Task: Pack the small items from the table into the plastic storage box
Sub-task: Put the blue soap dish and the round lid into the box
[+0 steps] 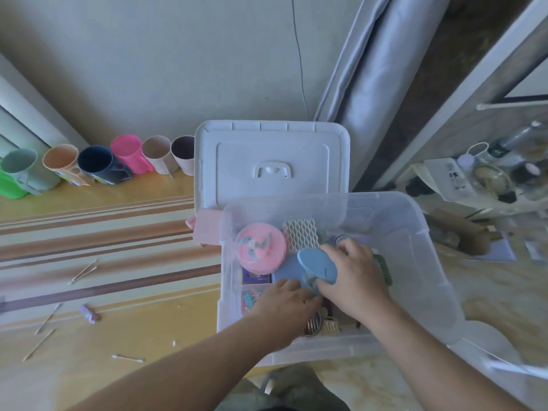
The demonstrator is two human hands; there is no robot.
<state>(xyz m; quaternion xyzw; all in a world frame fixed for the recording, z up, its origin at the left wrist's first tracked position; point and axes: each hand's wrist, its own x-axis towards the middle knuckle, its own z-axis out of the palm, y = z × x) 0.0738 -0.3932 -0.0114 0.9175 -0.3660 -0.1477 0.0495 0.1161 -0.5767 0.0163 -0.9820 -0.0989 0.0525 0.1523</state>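
Clear plastic storage box (415,232) sits off the table's right edge, both hands inside it. Right hand (353,274) has its fingers curled around a blue oval thing (317,265); left hand (284,301) lies flat, fingers loosely spread, gripping nothing I can see. Cotton swabs (84,271) lie scattered on the table (118,232).

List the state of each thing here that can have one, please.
Storage box: open, partly filled.
Lid: off, leaning behind box.
Cups: lying tipped in a row.
Cotton swabs: loose on table.
Left hand: inside box.
Right hand: holding blue item.
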